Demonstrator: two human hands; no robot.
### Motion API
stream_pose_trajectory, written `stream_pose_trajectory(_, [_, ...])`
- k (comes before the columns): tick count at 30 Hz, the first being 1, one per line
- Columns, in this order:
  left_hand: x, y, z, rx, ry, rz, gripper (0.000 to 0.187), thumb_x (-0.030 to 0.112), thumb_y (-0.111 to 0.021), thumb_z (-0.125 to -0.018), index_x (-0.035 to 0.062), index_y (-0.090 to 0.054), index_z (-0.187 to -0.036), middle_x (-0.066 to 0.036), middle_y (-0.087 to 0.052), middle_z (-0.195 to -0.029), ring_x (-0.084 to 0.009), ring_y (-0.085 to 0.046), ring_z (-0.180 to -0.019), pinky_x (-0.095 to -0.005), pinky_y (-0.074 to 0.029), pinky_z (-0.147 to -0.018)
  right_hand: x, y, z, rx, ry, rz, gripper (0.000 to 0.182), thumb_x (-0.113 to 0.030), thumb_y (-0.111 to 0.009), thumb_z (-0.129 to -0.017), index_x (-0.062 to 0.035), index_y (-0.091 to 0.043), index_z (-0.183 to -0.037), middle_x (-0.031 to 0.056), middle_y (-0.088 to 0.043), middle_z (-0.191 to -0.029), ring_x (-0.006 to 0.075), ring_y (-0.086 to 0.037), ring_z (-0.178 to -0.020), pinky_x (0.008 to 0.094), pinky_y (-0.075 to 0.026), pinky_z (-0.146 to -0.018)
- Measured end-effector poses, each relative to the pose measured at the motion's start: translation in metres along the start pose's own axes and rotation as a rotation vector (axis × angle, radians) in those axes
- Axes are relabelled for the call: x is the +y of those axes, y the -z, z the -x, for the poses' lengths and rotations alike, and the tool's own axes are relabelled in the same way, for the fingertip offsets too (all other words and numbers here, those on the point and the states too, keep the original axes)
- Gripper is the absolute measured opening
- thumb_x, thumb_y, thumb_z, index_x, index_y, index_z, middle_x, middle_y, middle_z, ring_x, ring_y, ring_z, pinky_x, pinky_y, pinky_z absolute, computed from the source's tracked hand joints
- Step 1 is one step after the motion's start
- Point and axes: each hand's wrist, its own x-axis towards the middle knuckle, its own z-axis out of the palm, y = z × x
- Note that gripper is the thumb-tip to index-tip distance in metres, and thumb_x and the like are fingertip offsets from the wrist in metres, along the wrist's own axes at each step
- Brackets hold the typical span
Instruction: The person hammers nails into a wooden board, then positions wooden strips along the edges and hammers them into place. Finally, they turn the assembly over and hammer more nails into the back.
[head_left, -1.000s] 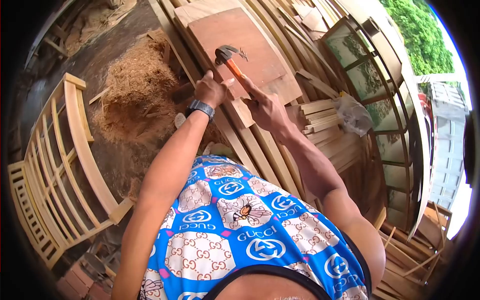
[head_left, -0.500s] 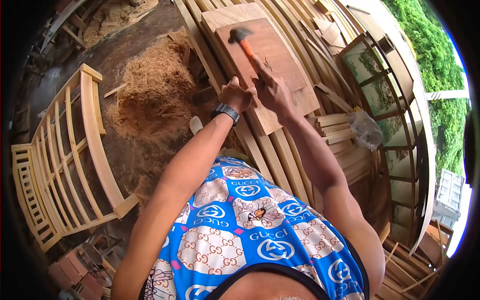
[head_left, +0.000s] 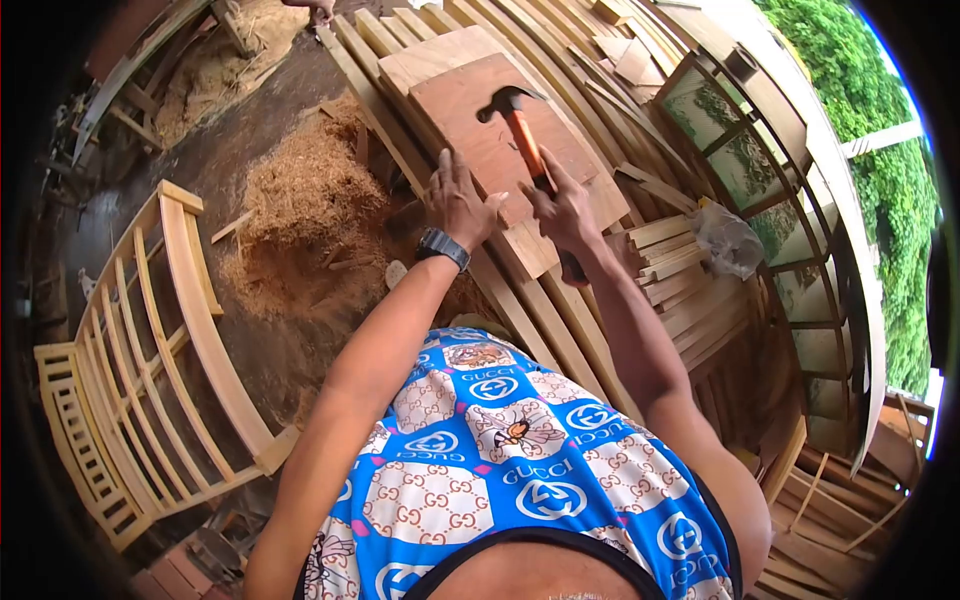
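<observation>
Shavings (head_left: 310,190) lay beside lumber (head_left: 375,110); the right hand (head_left: 570,212) gripped a hammer (head_left: 522,135), the left hand (head_left: 460,208) spread its fingers near a board (head_left: 465,100).

The shirt (head_left: 515,430) reads "GUCCI", with interlocking "GG" logos repeated across it.

Hammer (head_left: 524,137): mid-handle hidden by the right hand (head_left: 567,207)
Another person's limb (head_left: 316,9): cut off by the top edge, hand or foot unclear
Plastic bag (head_left: 727,241): contents indistinct
Tank top (head_left: 520,440): cut off at the bottom
</observation>
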Motion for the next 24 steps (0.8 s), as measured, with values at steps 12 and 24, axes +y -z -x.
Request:
stream_pose_trajectory(12, [0.024,-0.048,-0.073,-0.153,-0.585,-0.307,0.095,0.063,-0.049,-0.1,-0.0057,-0.026,-0.161,-0.023,-0.024,-0.17,-0.0381,-0.02,-0.158,-0.0466,-0.009,-0.131,0.048,-0.001,0.164,0.259,-0.49,-0.774,0.064,-0.014,-0.075,-0.095,-0.0031,-0.047,-0.151,0.0,-0.059,-0.069,0.0094,-0.057,-0.051,0.0252,-0.048,-0.045])
stream_pose_trajectory(24, [0.0,-0.013,-0.035,-0.209,-0.865,-0.233,0.082,0.05,-0.056,-0.102,-0.0076,-0.035,-0.156,-0.029,-0.032,-0.164,-0.0435,-0.029,-0.154,-0.0512,-0.022,-0.127,0.064,-0.032,0.122,0.362,-0.499,-0.509,0.077,-0.026,-0.071,-0.099,-0.0026,-0.032,-0.162,0.0045,-0.059,-0.072,0.0192,-0.063,-0.06,0.0336,-0.053,-0.058])
